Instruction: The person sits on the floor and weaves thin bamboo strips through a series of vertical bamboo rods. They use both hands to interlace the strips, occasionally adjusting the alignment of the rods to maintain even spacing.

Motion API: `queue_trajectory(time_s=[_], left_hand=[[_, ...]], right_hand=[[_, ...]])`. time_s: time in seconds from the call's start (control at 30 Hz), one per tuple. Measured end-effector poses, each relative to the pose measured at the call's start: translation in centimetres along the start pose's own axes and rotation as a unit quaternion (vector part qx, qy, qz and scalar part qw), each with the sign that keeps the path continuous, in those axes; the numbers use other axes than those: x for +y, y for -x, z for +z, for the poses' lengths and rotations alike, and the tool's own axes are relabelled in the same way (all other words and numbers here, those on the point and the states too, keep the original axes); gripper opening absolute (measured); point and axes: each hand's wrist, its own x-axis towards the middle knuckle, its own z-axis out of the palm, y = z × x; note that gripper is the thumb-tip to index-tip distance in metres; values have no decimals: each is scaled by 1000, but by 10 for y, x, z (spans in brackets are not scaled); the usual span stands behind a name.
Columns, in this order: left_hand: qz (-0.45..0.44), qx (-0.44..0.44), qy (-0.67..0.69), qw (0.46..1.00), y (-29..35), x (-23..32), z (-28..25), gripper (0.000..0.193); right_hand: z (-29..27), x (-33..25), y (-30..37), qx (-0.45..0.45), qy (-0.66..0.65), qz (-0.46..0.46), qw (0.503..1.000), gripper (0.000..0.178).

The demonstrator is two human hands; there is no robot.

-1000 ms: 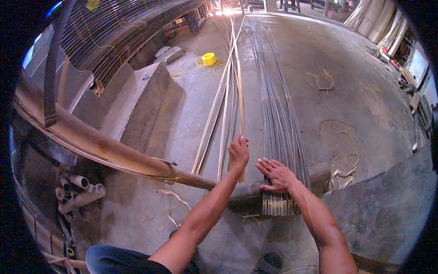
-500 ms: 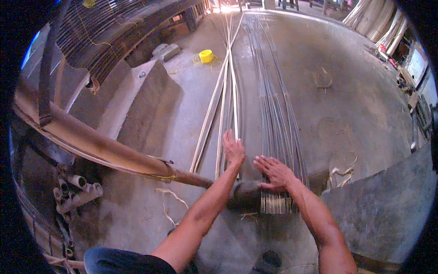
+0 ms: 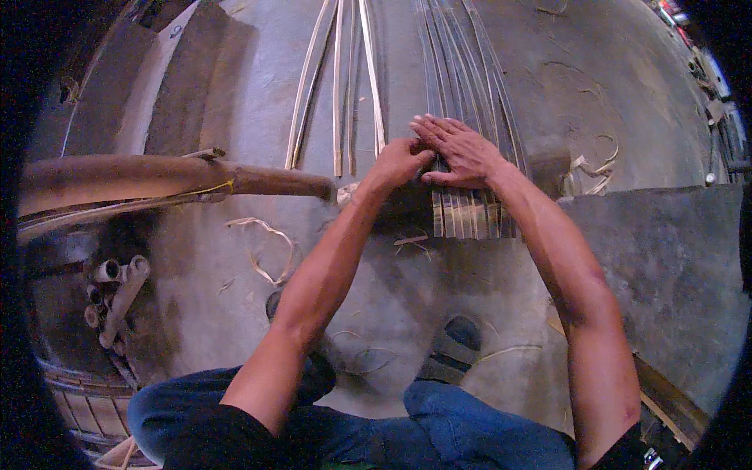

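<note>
A row of long dark strips [image 3: 470, 215], looking like split bamboo or cane, lies side by side with its near ends toward me. My right hand [image 3: 462, 153] rests palm down across the strips, its fingers stretched out and its thumb apart. My left hand [image 3: 403, 163] is at the row's left edge, touching or nearly touching the right hand. Its fingers are curled in, and what lies between them is hidden. Paler strips [image 3: 338, 102] run lengthwise on the floor to the left, apart from both hands. Under the dark row, a dark block or log [image 3: 395, 196] partly shows.
A thick bamboo pole [image 3: 125, 178] reaches in from the left. Short tube pieces [image 3: 125, 294] are piled below it. A grey sheet [image 3: 658, 258] stands at the right, beside a curl of pale strip [image 3: 599, 168]. A loose strip loop [image 3: 274, 243] lies left of my left forearm.
The view has tipped down toward my legs. My left hand has gone from the pale strips rightward to the dark row, its fingers now curled. The right hand stays on the row.
</note>
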Motion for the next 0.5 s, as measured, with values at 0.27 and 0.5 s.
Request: queue_trajectory(time_s=[0.27,0.5], left_hand=[[-82,270,84,956,5,-6,-36,26],[-63,302,228,923,86,115,-28,13]], right_hand=[[0,-4,-4,26,-37,-25,999,85],[10,7,4,1,2,9,1000,87]])
